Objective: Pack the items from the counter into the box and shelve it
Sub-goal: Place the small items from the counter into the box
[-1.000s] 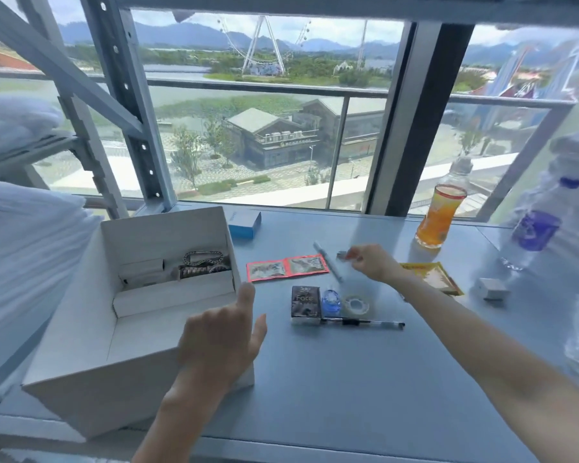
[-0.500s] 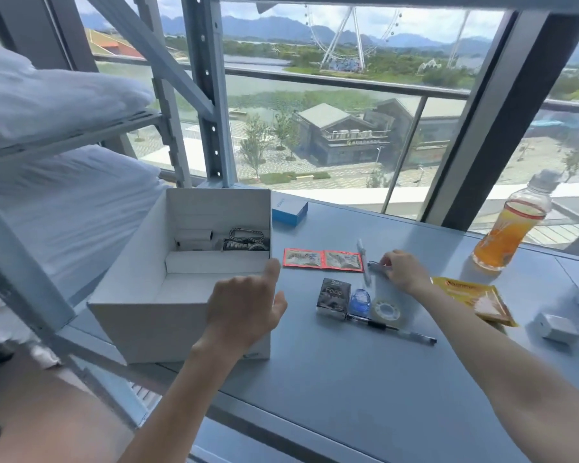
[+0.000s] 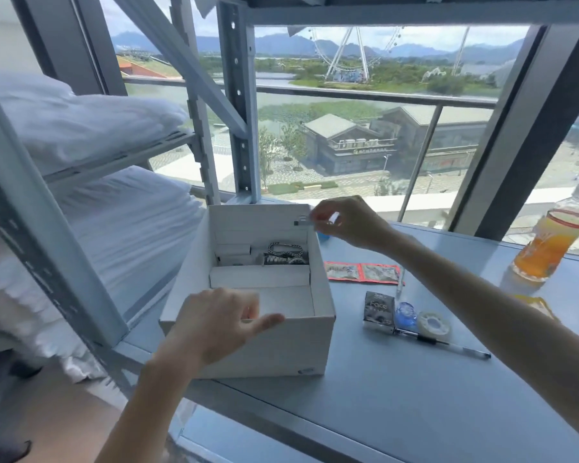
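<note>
Small dark-and-silver object [image 3: 301, 222], too blurred to identify, is pinched by the right hand [image 3: 340, 222] and pokes out leftwards from its fingertips, just above the far right corner of the open white cardboard box [image 3: 264, 345], whose near rim the left hand [image 3: 214, 325] grips; the box's inside lies below and left.

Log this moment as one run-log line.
step: packing | right hand: pinches small item over box | left hand: grips box front wall | on counter: pen, tape
</note>
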A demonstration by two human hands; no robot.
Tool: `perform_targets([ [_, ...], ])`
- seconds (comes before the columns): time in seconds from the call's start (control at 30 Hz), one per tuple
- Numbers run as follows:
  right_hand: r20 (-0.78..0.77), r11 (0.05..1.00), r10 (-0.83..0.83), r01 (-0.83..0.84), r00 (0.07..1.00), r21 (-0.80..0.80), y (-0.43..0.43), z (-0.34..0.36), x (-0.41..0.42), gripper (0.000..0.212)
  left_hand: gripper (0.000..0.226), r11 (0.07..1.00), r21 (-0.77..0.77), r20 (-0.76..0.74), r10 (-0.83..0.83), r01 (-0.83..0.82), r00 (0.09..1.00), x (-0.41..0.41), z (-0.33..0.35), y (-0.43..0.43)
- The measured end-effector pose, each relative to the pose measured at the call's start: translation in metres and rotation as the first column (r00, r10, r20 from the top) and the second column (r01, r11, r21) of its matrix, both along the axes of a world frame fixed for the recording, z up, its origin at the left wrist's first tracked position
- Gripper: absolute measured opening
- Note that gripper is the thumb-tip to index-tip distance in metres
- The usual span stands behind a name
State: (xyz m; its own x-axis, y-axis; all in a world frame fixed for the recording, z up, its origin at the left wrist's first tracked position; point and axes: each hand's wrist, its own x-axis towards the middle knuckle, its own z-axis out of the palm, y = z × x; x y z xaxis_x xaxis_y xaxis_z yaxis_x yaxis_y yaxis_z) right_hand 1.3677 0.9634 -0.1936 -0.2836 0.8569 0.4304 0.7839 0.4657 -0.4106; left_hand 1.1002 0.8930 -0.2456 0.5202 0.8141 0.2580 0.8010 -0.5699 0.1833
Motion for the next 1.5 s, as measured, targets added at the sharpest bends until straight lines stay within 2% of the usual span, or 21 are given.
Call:
perform_targets([
  [0.07, 0.151, 0.999, 0.037, -0.036, 0.988, -0.011, 0.019, -0.001, -0.045, 0.013, 0.073, 1.000, -0.011, -0.056, 0.000, 0.000, 0.998, -0.016, -0.003, 0.001],
  [0.2, 0.425, 0.982, 0.043, 0.040, 0.904, -0.184, 0.061, -0.019, -0.117, 0.015, 0.073, 0.999, 0.021, -0.104, -0.039, 0.042, 0.994, -0.018, -0.010, 0.001],
  [0.3, 0.512, 0.953, 0.014, 0.143, 0.859, -0.266, 0.088, -0.034, -0.140, 0.018, 0.071, 0.997, 0.031, -0.103, -0.067, 0.071, 0.992, -0.017, -0.015, 0.006],
  [0.47, 0.492, 0.887, 0.012, 0.218, 0.871, -0.407, 0.114, -0.054, -0.144, 0.026, 0.061, 0.988, 0.007, -0.093, -0.154, 0.155, 0.984, -0.017, -0.021, 0.009],
  [0.57, 0.481, 0.878, 0.028, 0.209, 0.876, -0.431, 0.110, -0.052, -0.132, 0.031, 0.058, 0.983, -0.002, -0.105, -0.180, 0.181, 0.978, -0.017, -0.018, 0.009],
  [0.73, 0.341, 0.917, -0.032, 0.163, 0.940, -0.363, 0.076, -0.029, -0.090, 0.024, 0.058, 0.980, -0.001, -0.116, -0.196, 0.198, 0.974, -0.016, -0.015, 0.008],
  [0.83, 0.265, 0.943, -0.080, 0.159, 0.961, -0.293, 0.039, -0.010, -0.048, 0.021, 0.067, 0.982, -0.011, -0.087, -0.187, 0.187, 0.978, -0.013, -0.010, 0.005],
  [0.9, 0.192, 0.952, -0.102, 0.152, 0.976, -0.266, 0.011, 0.005, -0.011, 0.020, 0.068, 0.981, 0.028, -0.019, -0.190, 0.190, 0.982, -0.004, -0.004, 0.002],
  [0.97, 0.129, 0.945, -0.197, 0.224, 0.972, -0.238, -0.018, 0.015, 0.030, 0.019, 0.058, 0.974, 0.101, 0.088, -0.213, 0.204, 0.973, 0.017, 0.001, -0.002],
  [1.07, 0.095, 0.899, -0.360, 0.372, 0.928, -0.229, -0.068, 0.010, 0.089, 0.018, 0.038, 0.929, 0.216, 0.271, -0.353, 0.300, 0.896, 0.060, 0.002, -0.016],
  [1.13, 0.152, 0.837, -0.435, 0.461, 0.887, -0.296, -0.107, -0.009, 0.123, 0.017, 0.028, 0.880, 0.287, 0.303, -0.458, 0.378, 0.836, 0.096, -0.004, -0.032],
  [1.23, 0.245, 0.706, -0.537, 0.589, 0.807, -0.393, -0.166, -0.052, 0.164, 0.017, 0.024, 0.802, 0.282, 0.263, -0.592, 0.526, 0.762, 0.150, -0.029, -0.062],
  [1.3, 0.228, 0.647, -0.583, 0.615, 0.780, -0.450, -0.199, -0.078, 0.180, 0.019, 0.031, 0.795, 0.173, 0.208, -0.607, 0.582, 0.767, 0.181, -0.052, -0.076],
  [1.4, 0.202, 0.624, -0.595, 0.606, 0.778, -0.494, -0.229, -0.107, 0.188, 0.020, 0.051, 0.840, -0.074, 0.037, -0.536, 0.537, 0.843, 0.219, -0.089, -0.076],
  [1.47, 0.213, 0.636, -0.572, 0.593, 0.792, -0.494, -0.236, -0.119, 0.191, 0.021, 0.056, 0.872, -0.129, -0.095, -0.485, 0.472, 0.869, 0.236, -0.110, -0.069],
  [1.5, 0.215, 0.646, -0.559, 0.583, 0.801, -0.493, -0.236, -0.123, 0.193, 0.022, 0.056, 0.882, -0.130, -0.113, -0.467, 0.453, 0.877, 0.242, -0.118, -0.068],
])
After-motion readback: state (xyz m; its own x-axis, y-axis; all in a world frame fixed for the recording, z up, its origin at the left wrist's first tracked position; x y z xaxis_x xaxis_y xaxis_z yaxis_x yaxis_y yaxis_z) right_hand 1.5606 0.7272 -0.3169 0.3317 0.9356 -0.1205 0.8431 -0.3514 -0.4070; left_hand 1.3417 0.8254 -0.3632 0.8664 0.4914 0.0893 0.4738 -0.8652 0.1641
